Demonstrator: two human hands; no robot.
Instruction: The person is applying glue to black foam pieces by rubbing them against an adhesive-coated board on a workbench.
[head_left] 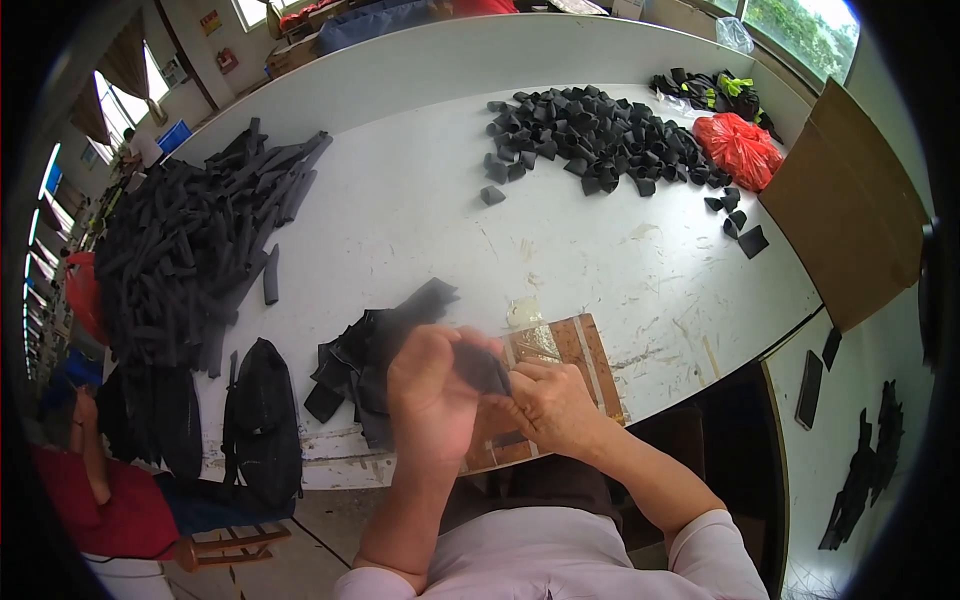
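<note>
Over the table's front edge, both my hands meet at a small black piece of fabric or foam (pixel 482 368). My left hand (pixel 432 385), smeared by motion, curls round it. From the other side my right hand (pixel 552 402) pinches its edge, fingers closed. Beneath my hands lies a brown board (pixel 580 345) with strips of clear tape across it. A loose heap of flat black pieces (pixel 355 350) sits just left of my left hand, partly hidden by it.
Long black strips (pixel 180 240) are heaped at the left; short curled black pieces (pixel 600 135) lie at the back right. Beside these sit a red plastic bag (pixel 738 150) and a cardboard sheet (pixel 850 200). A black bag (pixel 262 415) and a co-worker's red sleeve (pixel 105 510) are at the lower left.
</note>
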